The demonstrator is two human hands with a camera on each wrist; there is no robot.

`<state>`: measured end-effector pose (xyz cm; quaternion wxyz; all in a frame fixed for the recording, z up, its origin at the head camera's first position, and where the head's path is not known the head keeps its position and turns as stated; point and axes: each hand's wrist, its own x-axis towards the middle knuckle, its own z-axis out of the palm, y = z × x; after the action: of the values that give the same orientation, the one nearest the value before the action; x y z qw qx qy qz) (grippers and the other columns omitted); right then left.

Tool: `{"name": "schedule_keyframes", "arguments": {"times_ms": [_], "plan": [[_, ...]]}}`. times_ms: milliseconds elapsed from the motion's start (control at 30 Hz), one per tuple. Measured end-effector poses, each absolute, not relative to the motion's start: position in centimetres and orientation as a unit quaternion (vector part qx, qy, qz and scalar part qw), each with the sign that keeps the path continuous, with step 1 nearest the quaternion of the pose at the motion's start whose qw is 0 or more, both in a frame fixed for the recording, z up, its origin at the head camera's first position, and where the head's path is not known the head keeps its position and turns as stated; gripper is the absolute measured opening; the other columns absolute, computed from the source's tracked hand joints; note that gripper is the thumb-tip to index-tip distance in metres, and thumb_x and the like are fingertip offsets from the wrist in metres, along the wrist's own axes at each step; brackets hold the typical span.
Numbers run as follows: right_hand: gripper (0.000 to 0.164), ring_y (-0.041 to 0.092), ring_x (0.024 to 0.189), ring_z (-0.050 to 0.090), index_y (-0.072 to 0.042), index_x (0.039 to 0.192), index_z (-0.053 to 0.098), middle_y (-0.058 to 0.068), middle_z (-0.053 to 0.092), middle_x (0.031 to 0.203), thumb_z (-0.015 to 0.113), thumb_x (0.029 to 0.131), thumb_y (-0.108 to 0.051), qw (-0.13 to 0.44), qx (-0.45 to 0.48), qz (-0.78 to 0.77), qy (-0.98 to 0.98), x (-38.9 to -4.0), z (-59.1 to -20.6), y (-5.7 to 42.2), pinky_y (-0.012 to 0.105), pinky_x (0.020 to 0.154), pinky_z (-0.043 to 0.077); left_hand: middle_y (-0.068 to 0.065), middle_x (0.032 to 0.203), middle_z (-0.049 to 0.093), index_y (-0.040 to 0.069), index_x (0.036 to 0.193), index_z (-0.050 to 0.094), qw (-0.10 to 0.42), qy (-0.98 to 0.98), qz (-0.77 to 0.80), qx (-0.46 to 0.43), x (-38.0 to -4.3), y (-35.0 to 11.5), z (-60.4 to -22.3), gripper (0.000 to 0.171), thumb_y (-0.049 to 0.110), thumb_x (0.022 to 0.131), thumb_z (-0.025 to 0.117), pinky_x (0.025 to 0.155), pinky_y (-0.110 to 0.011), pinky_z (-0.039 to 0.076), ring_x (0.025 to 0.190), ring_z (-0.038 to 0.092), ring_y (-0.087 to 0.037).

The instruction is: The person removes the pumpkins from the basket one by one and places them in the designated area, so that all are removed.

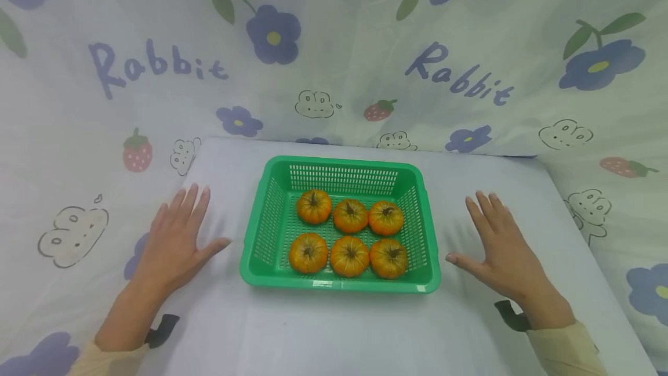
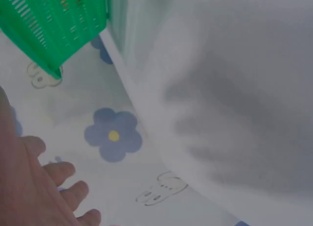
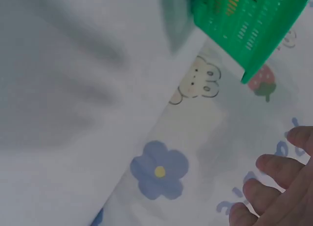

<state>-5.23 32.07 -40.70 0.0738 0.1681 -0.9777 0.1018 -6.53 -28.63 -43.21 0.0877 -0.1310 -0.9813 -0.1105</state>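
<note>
Between my two hands a green plastic basket (image 1: 341, 284) with slotted walls stands on the white table. Inside it small orange pumpkins (image 1: 350, 256) lie in two rows, stems up. My left hand (image 1: 174, 245) is held palm down to the left of the basket, fingers extended and thumb pointing at its side. On the right, my right hand (image 1: 503, 251) mirrors it, thumb toward the basket's right wall. Neither hand touches the basket. In the left wrist view the basket's corner (image 2: 73, 40) shows beyond the fingers; the right wrist view has a similar corner (image 3: 244, 35).
A white cloth printed with flowers, strawberries, rabbits and lettering (image 1: 318, 45) hangs behind and along both sides of the table (image 1: 313, 335). Dark curved pieces (image 1: 163, 329) stick out by both wrists.
</note>
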Motion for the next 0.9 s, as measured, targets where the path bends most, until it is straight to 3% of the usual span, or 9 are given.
{"name": "schedule_keyframes", "arguments": {"times_ms": [200, 333, 600, 733, 900], "plan": [[0.120, 0.035, 0.158, 0.015, -0.016, 0.167, 0.024, 0.013, 0.022, 0.172, 0.087, 0.077, -0.063, 0.063, 0.189, 0.118, -0.973, -5.3, -39.6, 30.6, 0.067, 0.114, 0.032, -0.023, 0.171, 0.016, 0.005, 0.167, 0.010, 0.088, -0.978, -0.131, -0.137, -6.8, -27.7, -42.7, 0.104, 0.059, 0.098, 0.065, 0.127, -0.054, 0.008, 0.156, 0.016, -0.044], [0.120, 0.035, 0.157, 0.022, -0.017, 0.167, 0.025, 0.012, 0.025, 0.171, 0.088, 0.075, -0.063, 0.062, 0.214, 0.121, -0.967, -5.5, -39.3, 29.8, 0.068, 0.106, 0.042, -0.025, 0.169, 0.022, 0.003, 0.166, 0.012, 0.103, -0.974, -0.145, -0.138, -7.2, -26.9, -42.5, 0.101, 0.058, 0.099, 0.064, 0.126, -0.058, 0.009, 0.154, 0.023, -0.046], [0.119, 0.039, 0.150, 0.035, -0.015, 0.165, 0.029, 0.014, 0.035, 0.165, 0.088, 0.074, -0.065, 0.061, 0.253, 0.126, -0.957, -5.9, -39.2, 28.5, 0.063, 0.109, 0.042, -0.026, 0.167, 0.026, 0.002, 0.166, 0.014, 0.094, -0.973, -0.177, -0.115, -7.5, -25.2, -42.1, 0.100, 0.050, 0.098, 0.070, 0.123, -0.059, 0.020, 0.152, 0.026, -0.048], [0.113, 0.040, 0.147, 0.038, -0.011, 0.161, 0.036, 0.015, 0.039, 0.162, 0.088, 0.076, -0.064, 0.053, 0.275, 0.131, -0.951, -6.1, -38.9, 27.7, 0.061, 0.113, 0.039, -0.025, 0.168, 0.024, 0.002, 0.166, 0.012, 0.071, -0.974, -0.186, -0.104, -7.7, -24.3, -42.2, 0.099, 0.048, 0.100, 0.069, 0.122, -0.061, 0.023, 0.153, 0.025, -0.046], [0.102, 0.039, 0.144, 0.043, -0.006, 0.154, 0.046, 0.013, 0.047, 0.157, 0.088, 0.078, -0.060, 0.051, 0.310, 0.130, -0.941, -6.3, -39.0, 26.7, 0.060, 0.107, 0.046, -0.025, 0.168, 0.025, 0.001, 0.165, 0.015, 0.061, -0.973, -0.193, -0.107, -8.1, -23.0, -42.2, 0.096, 0.052, 0.101, 0.066, 0.119, -0.063, 0.027, 0.151, 0.028, -0.046]]}}
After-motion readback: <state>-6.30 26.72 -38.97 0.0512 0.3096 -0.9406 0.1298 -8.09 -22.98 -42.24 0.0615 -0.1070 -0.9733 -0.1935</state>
